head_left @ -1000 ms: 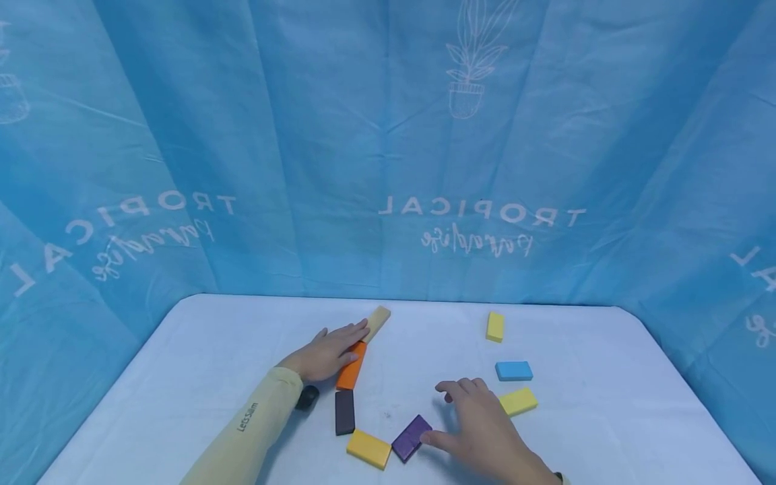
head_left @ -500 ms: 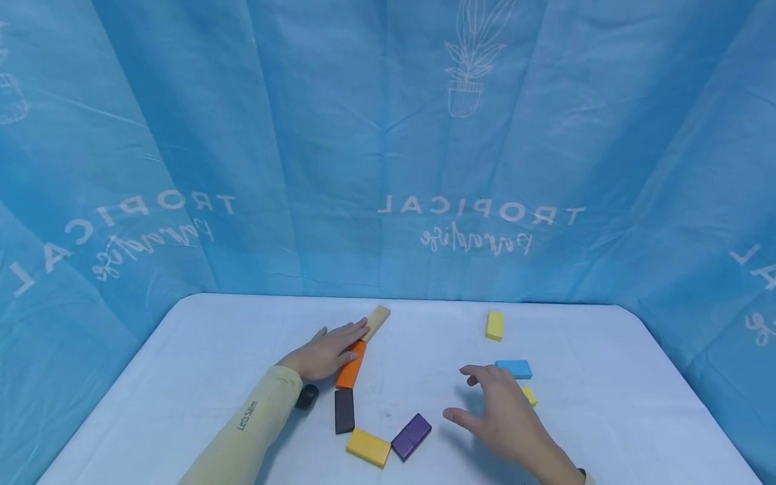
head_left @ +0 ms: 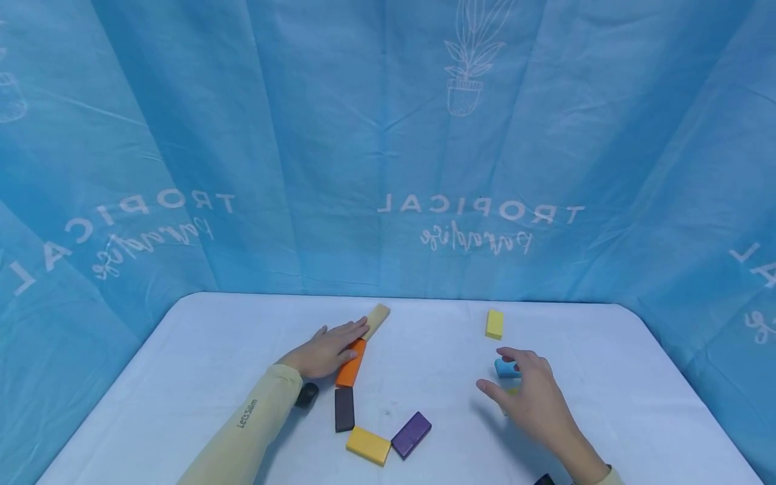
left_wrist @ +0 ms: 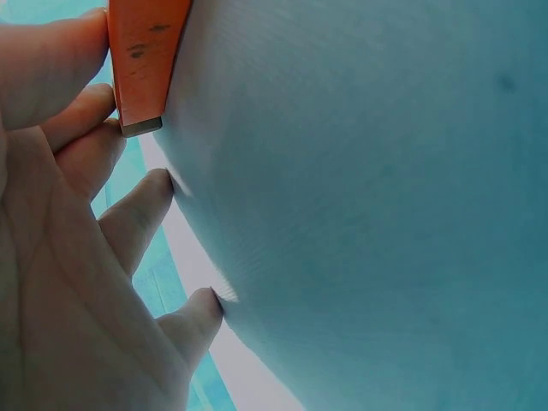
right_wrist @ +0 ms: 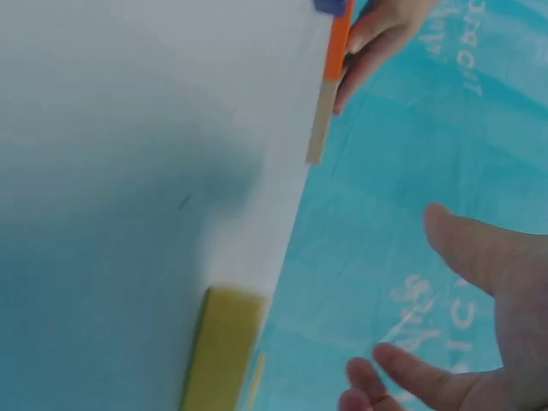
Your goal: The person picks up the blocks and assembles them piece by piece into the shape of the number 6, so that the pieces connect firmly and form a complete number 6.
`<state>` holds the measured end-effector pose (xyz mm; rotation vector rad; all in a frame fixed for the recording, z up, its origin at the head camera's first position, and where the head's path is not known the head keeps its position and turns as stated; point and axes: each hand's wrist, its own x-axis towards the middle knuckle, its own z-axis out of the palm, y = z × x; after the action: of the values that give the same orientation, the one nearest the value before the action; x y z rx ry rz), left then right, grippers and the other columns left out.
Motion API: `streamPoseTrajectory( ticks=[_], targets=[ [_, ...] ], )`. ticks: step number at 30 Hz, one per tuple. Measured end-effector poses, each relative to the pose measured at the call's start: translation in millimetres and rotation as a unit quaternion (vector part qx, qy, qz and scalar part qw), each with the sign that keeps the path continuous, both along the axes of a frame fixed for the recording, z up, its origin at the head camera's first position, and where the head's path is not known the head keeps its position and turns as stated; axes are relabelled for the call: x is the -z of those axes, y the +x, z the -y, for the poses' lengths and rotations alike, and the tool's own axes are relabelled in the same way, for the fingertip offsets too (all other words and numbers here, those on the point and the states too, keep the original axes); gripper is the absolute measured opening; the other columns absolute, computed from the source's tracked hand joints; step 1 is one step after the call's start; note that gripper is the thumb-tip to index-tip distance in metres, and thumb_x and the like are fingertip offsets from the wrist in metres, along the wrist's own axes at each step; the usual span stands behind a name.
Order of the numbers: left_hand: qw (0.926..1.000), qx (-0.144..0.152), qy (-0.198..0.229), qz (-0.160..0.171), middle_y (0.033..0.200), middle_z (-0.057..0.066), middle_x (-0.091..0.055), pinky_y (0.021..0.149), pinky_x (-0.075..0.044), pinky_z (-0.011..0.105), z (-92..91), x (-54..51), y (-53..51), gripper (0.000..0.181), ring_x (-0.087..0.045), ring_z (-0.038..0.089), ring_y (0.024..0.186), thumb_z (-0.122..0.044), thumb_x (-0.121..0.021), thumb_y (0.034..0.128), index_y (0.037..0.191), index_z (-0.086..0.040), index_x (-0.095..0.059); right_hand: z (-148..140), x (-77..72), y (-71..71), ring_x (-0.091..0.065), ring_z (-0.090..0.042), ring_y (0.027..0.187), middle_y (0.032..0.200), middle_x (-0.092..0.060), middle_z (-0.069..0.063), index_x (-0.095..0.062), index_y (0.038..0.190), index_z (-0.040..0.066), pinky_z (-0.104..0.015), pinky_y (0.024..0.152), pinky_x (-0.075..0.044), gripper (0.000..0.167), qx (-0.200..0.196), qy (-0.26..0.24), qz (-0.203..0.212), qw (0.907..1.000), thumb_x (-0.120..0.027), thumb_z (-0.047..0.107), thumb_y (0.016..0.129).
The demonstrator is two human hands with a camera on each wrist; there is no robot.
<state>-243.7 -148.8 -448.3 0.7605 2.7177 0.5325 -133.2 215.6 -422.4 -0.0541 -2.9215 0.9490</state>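
Observation:
In the head view my left hand [head_left: 327, 351] rests with fairly straight fingers against an orange block [head_left: 351, 364] and a beige block [head_left: 377, 320], which lie end to end. The left wrist view shows the thumb touching the orange block [left_wrist: 147, 60]. My right hand [head_left: 536, 397] hovers over the right side of the table, thumb and fingers spread apart, holding nothing. Beneath it lie a blue block [head_left: 506, 368] and a yellow block [head_left: 512, 391], both partly hidden. The right wrist view has a yellow block [right_wrist: 224, 347] below the hand.
From the orange block a curved row continues with a black block [head_left: 344, 409], a golden-yellow block [head_left: 368, 446] and a purple block [head_left: 411, 435]. Another yellow block [head_left: 494, 324] lies at the back right of the white table [head_left: 242, 323]. A blue curtain [head_left: 339, 168] hangs behind.
My right hand has moved right and away from the purple block, until it covers much of the blue and near yellow blocks. The left hand has stayed in place.

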Motion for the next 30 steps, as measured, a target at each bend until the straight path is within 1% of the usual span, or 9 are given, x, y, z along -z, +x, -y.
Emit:
streamPoseTrajectory(
  ticks=[4, 7, 11, 17, 21, 24, 30],
  targets=[
    [1.0000, 0.000, -0.001, 0.001, 0.165, 0.004, -0.026, 0.119, -0.013, 0.063, -0.4, -0.6, -0.3, 0.057, -0.024, 0.028, 0.151, -0.027, -0.049, 0.1072, 0.159, -0.014, -0.031, -12, 3.1, -6.2, -0.049, -0.036, 0.120, 0.137, -0.053, -0.021, -0.054, 0.141, 0.002, -0.055, 0.094, -0.049, 0.073, 0.011, -0.014, -0.004, 0.9998, -0.078, 0.044, 0.087],
    [1.0000, 0.001, -0.001, 0.002, 0.165, 0.004, -0.025, 0.119, -0.012, 0.063, -0.6, -0.6, -0.6, 0.057, -0.024, 0.028, 0.151, -0.026, -0.050, 0.1071, 0.159, -0.014, -0.031, -22, 7.1, -9.8, -0.049, -0.038, 0.120, 0.138, -0.052, -0.022, -0.052, 0.141, 0.001, -0.057, 0.093, -0.048, 0.074, 0.015, -0.016, -0.014, 0.9997, -0.078, 0.044, 0.087],
    [1.0000, 0.000, -0.004, 0.000, 0.165, 0.004, -0.026, 0.119, -0.013, 0.063, -0.7, -0.2, -0.7, 0.057, -0.024, 0.028, 0.151, -0.026, -0.050, 0.1070, 0.159, -0.014, -0.031, -32, 11.5, -12.2, -0.048, -0.039, 0.120, 0.139, -0.050, -0.024, -0.051, 0.142, -0.001, -0.057, 0.093, -0.048, 0.077, 0.021, -0.013, -0.011, 0.9996, -0.077, 0.047, 0.087],
    [1.0000, 0.001, 0.002, 0.003, 0.165, 0.004, -0.025, 0.119, -0.012, 0.063, -0.7, -1.3, 0.2, 0.057, -0.024, 0.028, 0.151, -0.026, -0.050, 0.1070, 0.159, -0.014, -0.031, -43, 13.3, -16.5, -0.045, -0.045, 0.120, 0.134, -0.053, -0.030, -0.047, 0.143, -0.006, -0.060, 0.090, -0.048, 0.088, 0.034, 0.010, 0.020, 0.9992, -0.073, 0.055, 0.087],
    [1.0000, 0.000, 0.004, 0.005, 0.165, 0.005, -0.026, 0.119, -0.012, 0.063, -0.8, -1.8, 0.4, 0.057, -0.024, 0.028, 0.151, -0.026, -0.050, 0.1069, 0.159, -0.014, -0.031, -48, 13.7, -19.3, -0.047, -0.048, 0.118, 0.129, -0.056, -0.032, -0.047, 0.140, -0.010, -0.060, 0.088, -0.049, 0.088, 0.042, 0.034, 0.030, 0.9981, -0.073, 0.055, 0.086],
    [1.0000, -0.002, 0.004, 0.005, 0.165, 0.004, -0.026, 0.119, -0.012, 0.063, -0.8, -1.1, 0.1, 0.057, -0.024, 0.028, 0.151, -0.026, -0.050, 0.1068, 0.159, -0.014, -0.031, -50, 14.3, -21.4, -0.047, -0.050, 0.117, 0.127, -0.056, -0.033, -0.047, 0.138, -0.012, -0.061, 0.088, -0.049, 0.089, 0.043, 0.046, 0.039, 0.9973, -0.074, 0.055, 0.086],
    [1.0000, -0.005, 0.002, 0.004, 0.165, 0.004, -0.026, 0.119, -0.012, 0.063, -0.9, -1.6, 0.7, 0.057, -0.024, 0.028, 0.151, -0.026, -0.050, 0.1069, 0.159, -0.014, -0.031, -56, 18.1, -28.3, -0.045, -0.051, 0.119, 0.128, -0.054, -0.035, -0.042, 0.140, -0.016, -0.063, 0.091, -0.048, 0.097, 0.034, 0.052, 0.069, 0.9957, -0.074, 0.057, 0.084]
  ],
)
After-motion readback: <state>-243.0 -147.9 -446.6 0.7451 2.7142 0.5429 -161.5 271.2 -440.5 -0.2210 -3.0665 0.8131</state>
